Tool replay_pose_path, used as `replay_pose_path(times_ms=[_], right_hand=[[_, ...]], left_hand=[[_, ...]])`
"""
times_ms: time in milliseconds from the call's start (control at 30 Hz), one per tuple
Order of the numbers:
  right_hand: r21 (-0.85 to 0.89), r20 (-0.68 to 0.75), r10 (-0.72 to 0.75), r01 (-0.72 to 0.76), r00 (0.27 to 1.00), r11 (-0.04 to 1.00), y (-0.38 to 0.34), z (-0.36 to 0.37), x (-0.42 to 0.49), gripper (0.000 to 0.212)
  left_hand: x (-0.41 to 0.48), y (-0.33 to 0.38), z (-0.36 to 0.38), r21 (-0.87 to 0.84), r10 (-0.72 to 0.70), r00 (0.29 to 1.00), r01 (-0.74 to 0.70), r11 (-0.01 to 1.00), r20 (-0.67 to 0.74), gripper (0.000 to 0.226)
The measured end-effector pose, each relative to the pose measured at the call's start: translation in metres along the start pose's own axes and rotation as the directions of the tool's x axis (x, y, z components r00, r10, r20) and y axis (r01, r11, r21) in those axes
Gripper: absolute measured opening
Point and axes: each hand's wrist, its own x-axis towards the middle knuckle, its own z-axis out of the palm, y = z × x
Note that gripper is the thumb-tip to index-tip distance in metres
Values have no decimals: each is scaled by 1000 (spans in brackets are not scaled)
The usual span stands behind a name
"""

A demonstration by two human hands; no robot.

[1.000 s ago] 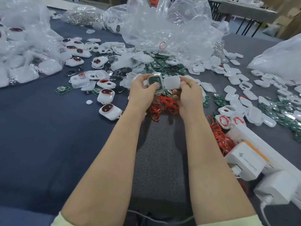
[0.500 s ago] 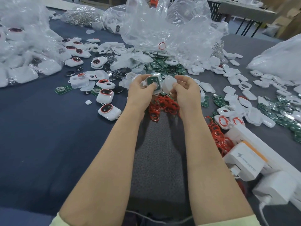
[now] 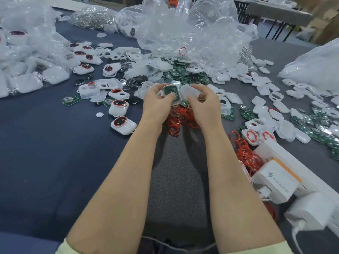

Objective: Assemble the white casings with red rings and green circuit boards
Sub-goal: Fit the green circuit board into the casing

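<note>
Left hand (image 3: pixel 156 105) curls round an open white casing (image 3: pixel 178 100) held just above the red rings (image 3: pixel 181 119) heaped mid-table; a green circuit board (image 3: pixel 169 89) sits inside it, thumb tip pressed on the board; right hand (image 3: pixel 203 107) pinches a second white shell (image 3: pixel 189 91) between thumb and fingers, right beside the casing's edge, contact hard to confirm; its fingertips are hidden behind the shell. Containers: big crumpled clear bag (image 3: pixel 192 30) back centre, one red ring showing through the film, other contents unreadable; left bag (image 3: pixel 27 57) holds white casings, some with red-rimmed windows, cut off by the frame edge; small bag (image 3: pixel 91 17) far back holds shiny metal bits, too small to tell what; right bag (image 3: pixel 315 65) is milky, contents unclear, cut off at right. Loose on the dark cloth (image 3: pixel 45 162): finished casings (image 3: pixel 123 125) left of the hands; board pile (image 3: pixel 185 74) beyond the hands, partly under the clear bag's edge; more boards (image 3: pixel 319 129) and empty shells at right; second ring heap (image 3: pixel 245 154) beside a white power strip (image 3: pixel 269 148) with an orange-and-white charger (image 3: pixel 275 180) and a white adapter (image 3: pixel 310 209) plugged in, strip cut off at the right edge; grey mat (image 3: pixel 176 171) between the forearms, partly covered by them.
</note>
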Motion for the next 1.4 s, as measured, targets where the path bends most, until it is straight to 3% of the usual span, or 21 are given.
replay_pose_path(times_ms=[167,300,500,700,833,1033,1167,1267,1333,1400], right_hand=[[-253,51,-128,137,990,958,-2,0,-2,48],[-346,90,-174,195,981,918,-4,-1,-3,52],[-310,-10,-151,140,989,940,-3,-1,-5,41],[-200,-144,-94,64,985,978,-5,1,-3,34],[-151,-156,-127,103,980,983,-14,7,-7,40],[-202,-108,-209,185,972,962,-19,23,-15,34],[-87,-193,-69,53,979,995,-16,16,-11,37],[-271,-181,-65,14,981,963,-5,7,-8,37],[-440,-127,-40,-20,991,898,1,5,-7,37],[-489,-107,-15,-40,994,871,3,6,-8,38]], left_hand=[[1,-1,0,-22,-4,999,3,1000,-32,23],[2,1,-1,-66,-20,999,17,998,-50,24],[1,3,-2,-152,-55,997,47,987,-45,26],[6,0,-2,-218,-83,994,66,974,-71,11],[10,2,0,-288,-147,985,116,951,-86,18],[9,3,2,-361,-190,980,156,920,-63,26],[7,2,2,-317,-153,987,129,940,-51,14],[6,2,1,-318,-152,987,126,940,-60,13],[6,2,2,-312,-154,987,133,941,-43,26],[5,3,2,-305,-150,988,133,943,-34,35]])
